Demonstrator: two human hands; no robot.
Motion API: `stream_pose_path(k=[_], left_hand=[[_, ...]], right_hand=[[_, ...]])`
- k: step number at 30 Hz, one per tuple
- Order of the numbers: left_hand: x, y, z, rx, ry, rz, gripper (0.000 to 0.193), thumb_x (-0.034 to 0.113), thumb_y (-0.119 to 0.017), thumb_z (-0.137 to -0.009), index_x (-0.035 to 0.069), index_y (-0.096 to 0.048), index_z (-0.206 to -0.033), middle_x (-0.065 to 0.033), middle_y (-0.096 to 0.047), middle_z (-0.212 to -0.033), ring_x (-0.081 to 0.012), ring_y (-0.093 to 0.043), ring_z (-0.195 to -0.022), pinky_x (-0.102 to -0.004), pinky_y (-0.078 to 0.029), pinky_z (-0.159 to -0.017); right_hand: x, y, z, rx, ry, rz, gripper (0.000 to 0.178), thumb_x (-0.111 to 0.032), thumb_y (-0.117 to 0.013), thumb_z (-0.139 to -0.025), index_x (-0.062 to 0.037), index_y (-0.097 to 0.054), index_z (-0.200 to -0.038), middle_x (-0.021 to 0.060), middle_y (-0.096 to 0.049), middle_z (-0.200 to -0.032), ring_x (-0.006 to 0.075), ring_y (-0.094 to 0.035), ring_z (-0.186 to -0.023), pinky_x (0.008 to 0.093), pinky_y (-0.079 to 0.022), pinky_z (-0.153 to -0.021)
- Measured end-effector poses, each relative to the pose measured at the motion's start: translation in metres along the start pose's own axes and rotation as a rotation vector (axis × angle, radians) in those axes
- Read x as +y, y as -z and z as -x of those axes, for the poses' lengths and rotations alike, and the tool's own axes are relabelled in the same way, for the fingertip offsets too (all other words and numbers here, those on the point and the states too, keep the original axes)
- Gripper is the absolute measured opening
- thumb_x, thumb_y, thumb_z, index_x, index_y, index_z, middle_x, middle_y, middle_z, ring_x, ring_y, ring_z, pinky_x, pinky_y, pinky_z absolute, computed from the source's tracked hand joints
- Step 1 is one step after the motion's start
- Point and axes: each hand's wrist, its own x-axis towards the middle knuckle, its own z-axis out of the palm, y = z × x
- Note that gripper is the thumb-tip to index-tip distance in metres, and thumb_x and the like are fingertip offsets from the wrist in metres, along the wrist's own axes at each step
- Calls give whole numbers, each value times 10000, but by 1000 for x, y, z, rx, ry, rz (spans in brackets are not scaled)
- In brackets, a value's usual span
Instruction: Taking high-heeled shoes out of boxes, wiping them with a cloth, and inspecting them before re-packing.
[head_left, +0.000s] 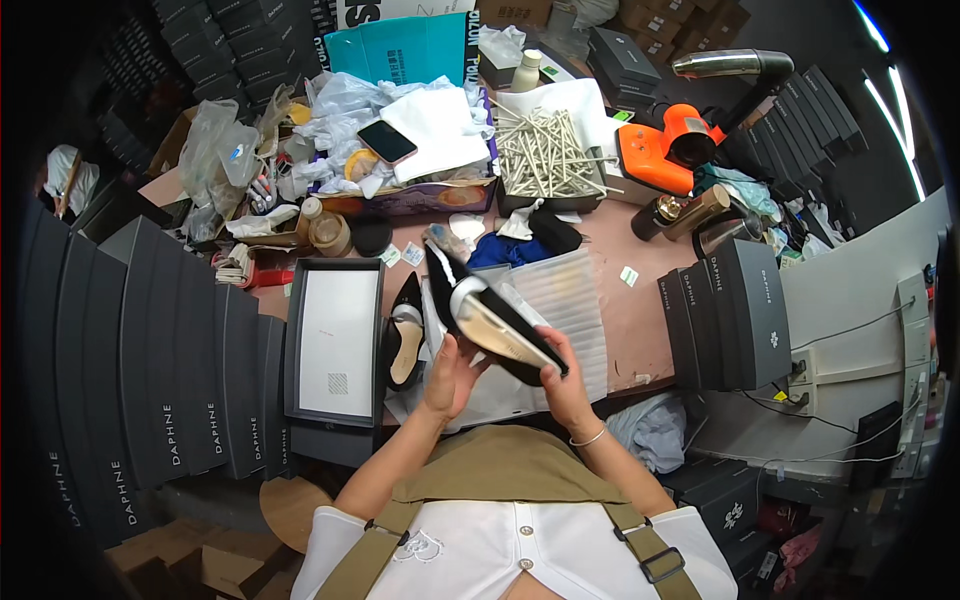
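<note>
Both my hands hold a black pointed-toe shoe above the table, its toe aimed away to the upper left and its tan insole showing. My left hand is closed at its near left side, partly hidden by it. At the heel, my right hand grips the shoe's back edge. A matching black shoe lies on the table to the left, with white stuffing inside. Left of that is an open grey shoebox with a white inside. White wrapping sheets lie beneath and beyond my hands.
Stacked dark shoeboxes line the left, and more boxes stand at right. At the back are a tray of pale sticks, a phone on white paper, a bottle and an orange device with a metal pipe.
</note>
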Motion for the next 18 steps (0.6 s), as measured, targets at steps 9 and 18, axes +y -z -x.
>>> stream_pose_path(k=[9, 18], left_hand=[[11, -1, 6, 230, -312, -130, 477, 174, -642, -903, 35, -418, -1300, -56, -522, -1218, -138, -503, -1104, -286, -387, -969], [58, 21, 18, 339, -32, 141, 498, 397, -532, -949, 48, -458, -1296, -77, -548, -1233, -197, -536, -1115, -354, -439, -963]], right_hand=[[-23, -43, -56, -516, 88, 811, 225, -221, -604, -854, 2, -624, -866, 169, -562, -759, 327, -570, -690, 384, -460, -652], [-65, 15, -166, -424, 273, 1265, 202, -213, -687, -756, -29, -615, -716, 161, -579, -765, 351, -613, -711, 426, -508, -630]])
